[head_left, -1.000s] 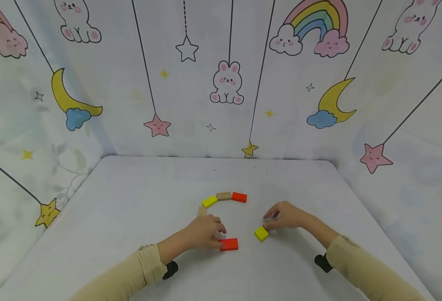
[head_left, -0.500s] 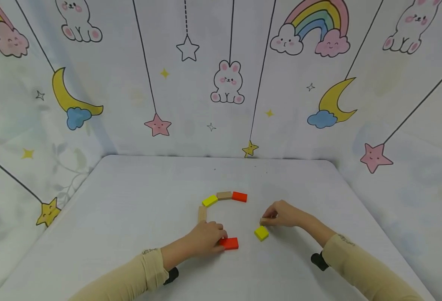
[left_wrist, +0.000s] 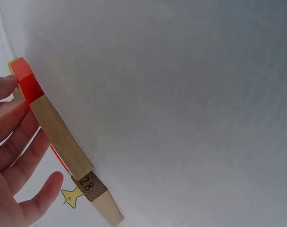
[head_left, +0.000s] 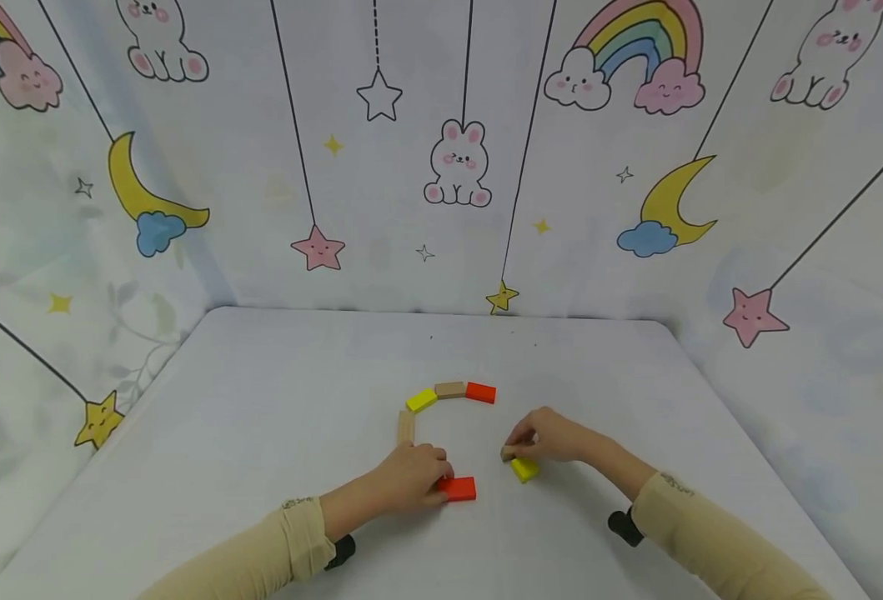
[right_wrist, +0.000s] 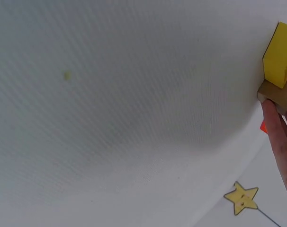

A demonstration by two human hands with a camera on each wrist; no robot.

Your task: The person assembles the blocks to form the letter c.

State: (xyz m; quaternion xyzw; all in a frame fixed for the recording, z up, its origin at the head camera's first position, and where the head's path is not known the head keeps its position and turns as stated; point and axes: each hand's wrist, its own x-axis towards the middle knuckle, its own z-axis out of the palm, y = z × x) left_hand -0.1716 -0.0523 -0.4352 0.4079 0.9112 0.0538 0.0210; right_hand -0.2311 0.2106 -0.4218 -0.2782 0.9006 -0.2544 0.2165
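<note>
My left hand (head_left: 409, 479) pinches the left end of a red block (head_left: 462, 489) lying on the table. In the left wrist view, a plain wooden block (left_wrist: 60, 137) extends from that red block (left_wrist: 27, 80). My right hand (head_left: 554, 435) pinches a small wooden block (head_left: 506, 453), mostly covered by the fingers in the head view. Close against this wooden block (right_wrist: 277, 96) is a yellow block (right_wrist: 278, 54), as the right wrist view shows. A gap separates the yellow block (head_left: 525, 471) from the near red block.
Beyond my left hand, a curved row holds a light wooden block (head_left: 406, 427), a yellow block (head_left: 422, 400), a tan block (head_left: 451, 390) and a red block (head_left: 481, 392). The white table (head_left: 298, 375) meets a patterned backdrop (head_left: 381, 192) behind.
My left fingers have closed on the near red block. My right hand, loose before, now grips the wooden block and has moved left and slightly nearer; the yellow block is now partly covered.
</note>
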